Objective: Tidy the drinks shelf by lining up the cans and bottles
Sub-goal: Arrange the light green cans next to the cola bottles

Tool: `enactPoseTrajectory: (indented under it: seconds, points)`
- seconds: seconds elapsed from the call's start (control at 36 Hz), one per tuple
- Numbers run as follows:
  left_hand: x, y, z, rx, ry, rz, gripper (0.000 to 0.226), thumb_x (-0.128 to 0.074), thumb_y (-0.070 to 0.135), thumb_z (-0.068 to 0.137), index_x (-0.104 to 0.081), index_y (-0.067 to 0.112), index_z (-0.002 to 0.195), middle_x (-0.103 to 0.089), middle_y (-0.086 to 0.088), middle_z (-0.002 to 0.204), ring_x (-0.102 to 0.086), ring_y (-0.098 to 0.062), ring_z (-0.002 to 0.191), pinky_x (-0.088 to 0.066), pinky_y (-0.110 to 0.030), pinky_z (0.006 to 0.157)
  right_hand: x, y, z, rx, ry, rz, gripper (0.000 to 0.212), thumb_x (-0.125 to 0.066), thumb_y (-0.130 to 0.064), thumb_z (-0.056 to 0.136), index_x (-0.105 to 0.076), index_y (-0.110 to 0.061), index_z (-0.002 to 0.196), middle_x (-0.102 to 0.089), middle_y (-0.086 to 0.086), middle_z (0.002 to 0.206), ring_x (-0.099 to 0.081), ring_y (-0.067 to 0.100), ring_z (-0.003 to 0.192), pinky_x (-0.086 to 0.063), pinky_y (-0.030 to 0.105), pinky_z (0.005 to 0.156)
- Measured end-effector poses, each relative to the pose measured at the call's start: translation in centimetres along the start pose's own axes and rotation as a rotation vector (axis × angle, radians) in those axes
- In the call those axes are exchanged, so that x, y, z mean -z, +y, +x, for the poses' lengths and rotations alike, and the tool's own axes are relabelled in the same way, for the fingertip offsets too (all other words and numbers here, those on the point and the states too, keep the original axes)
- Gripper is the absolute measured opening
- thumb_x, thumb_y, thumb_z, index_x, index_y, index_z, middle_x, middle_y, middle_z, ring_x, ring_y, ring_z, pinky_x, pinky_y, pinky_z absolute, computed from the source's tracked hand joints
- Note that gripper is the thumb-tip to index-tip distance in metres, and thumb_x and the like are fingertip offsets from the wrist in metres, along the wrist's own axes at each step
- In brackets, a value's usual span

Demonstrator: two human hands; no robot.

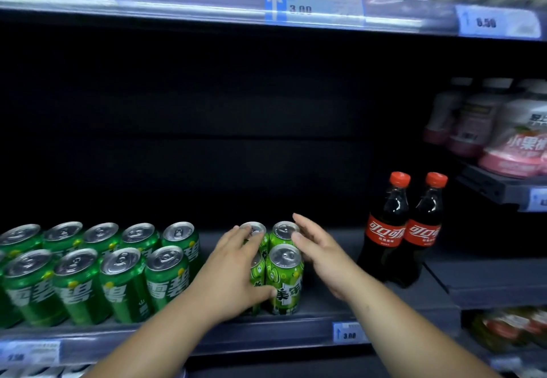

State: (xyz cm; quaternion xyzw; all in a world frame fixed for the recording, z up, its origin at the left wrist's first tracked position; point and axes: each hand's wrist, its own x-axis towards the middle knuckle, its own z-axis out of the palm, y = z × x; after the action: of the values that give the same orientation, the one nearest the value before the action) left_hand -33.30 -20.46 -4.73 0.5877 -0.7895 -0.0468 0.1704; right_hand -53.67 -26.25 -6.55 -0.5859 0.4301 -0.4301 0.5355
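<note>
A small cluster of light-green cans (284,277) stands at the middle of the dark shelf (384,309), two in front and two behind. My left hand (236,268) wraps the left side of the cluster, fingers over the back-left can's top and thumb against the front can. My right hand (319,250) is spread open against the right side, fingertips touching the back-right can (283,231). Dark-green cans (124,277) stand in two rows at the left. Two cola bottles (405,229) with red caps stand side by side at the right.
The back of the shelf is dark and bare. A price rail with a blue tag (347,333) runs along the front edge. Pink-and-white bottles (515,135) sit on a higher shelf at the right. The shelf above carries price tags (313,8).
</note>
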Motion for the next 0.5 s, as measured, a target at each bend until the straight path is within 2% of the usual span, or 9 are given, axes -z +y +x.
enactPoseTrajectory:
  seconds: [0.06,0.11,0.17,0.22,0.31,0.36,0.44,0.5]
  points:
    - [0.0,0.0,0.0,0.0,0.006,-0.031,0.112,-0.071,0.066,0.071,-0.007,0.032,0.157,-0.001,0.006,0.164,0.004,-0.017,0.151,-0.005,-0.031,0.12,-0.6,0.8,-1.2,0.02,-0.034,-0.023,0.067,-0.074,-0.049,0.082,-0.043,-0.051,0.141,-0.052,-0.016,0.144,-0.053,0.0,0.128,-0.043,0.029,0.11]
    - [-0.1,0.1,-0.2,0.01,0.025,-0.059,0.113,-0.073,0.065,0.07,-0.005,0.037,0.155,0.004,0.007,0.164,0.007,-0.018,0.151,-0.008,-0.036,0.121,-1.1,1.6,-2.0,0.038,-0.053,-0.126,0.081,-0.074,-0.067,0.072,-0.033,-0.064,0.142,-0.04,-0.015,0.155,-0.041,0.004,0.141,-0.035,0.04,0.119]
    - [-0.1,0.2,-0.3,0.024,0.045,-0.074,0.113,-0.073,0.065,0.069,-0.002,0.041,0.153,0.01,0.007,0.163,0.01,-0.018,0.15,-0.012,-0.042,0.123,-1.5,1.9,-2.6,0.07,-0.062,-0.202,0.087,-0.072,-0.08,0.063,-0.026,-0.074,0.136,-0.031,-0.014,0.161,-0.03,0.006,0.148,-0.027,0.045,0.123]
    - [0.0,0.2,-0.5,0.032,0.061,-0.081,0.113,-0.072,0.066,0.068,-0.001,0.042,0.152,0.013,0.006,0.163,0.011,-0.018,0.15,-0.014,-0.045,0.122,-1.6,1.3,-3.0,0.082,-0.048,-0.221,0.089,-0.071,-0.083,0.06,-0.023,-0.076,0.134,-0.032,-0.015,0.16,-0.031,0.005,0.147,-0.027,0.044,0.122]
    - [0.1,0.2,-1.1,0.021,0.109,-0.057,0.107,-0.069,0.068,0.07,-0.003,0.044,0.151,0.011,0.006,0.163,0.007,-0.018,0.151,-0.016,-0.044,0.122,-1.6,0.5,-3.8,0.161,0.04,-0.371,0.097,-0.068,-0.076,0.067,-0.019,-0.057,0.149,-0.022,-0.017,0.163,-0.021,0.001,0.149,-0.024,0.04,0.124]
    - [-0.2,0.3,-1.9,0.022,0.157,-0.022,0.103,-0.064,0.069,0.073,0.0,0.044,0.15,0.01,0.005,0.163,0.005,-0.019,0.151,-0.016,-0.043,0.122,-1.5,0.1,-4.5,0.242,0.115,-0.544,0.091,-0.062,-0.067,0.077,-0.017,-0.047,0.154,-0.012,-0.02,0.164,-0.011,-0.001,0.15,-0.019,0.033,0.123]
    - [-1.0,0.7,-3.2,0.033,0.146,0.024,0.107,-0.057,0.07,0.078,0.015,0.039,0.151,0.02,0.004,0.162,0.013,-0.02,0.151,-0.005,-0.038,0.123,-1.8,-0.1,-5.7,0.339,0.024,-0.788,0.077,-0.056,-0.055,0.093,-0.013,-0.045,0.156,0.001,-0.025,0.163,0.004,-0.004,0.15,-0.008,0.025,0.121]
    - [-1.4,0.9,-3.8,0.037,0.126,0.047,0.111,-0.057,0.069,0.079,0.02,0.036,0.152,0.026,0.002,0.161,0.019,-0.02,0.15,-0.001,-0.038,0.123,-1.9,0.0,-6.0,0.323,-0.05,-0.895,0.074,-0.054,-0.051,0.096,-0.013,-0.041,0.157,0.005,-0.025,0.162,0.009,-0.001,0.15,-0.002,0.025,0.122]
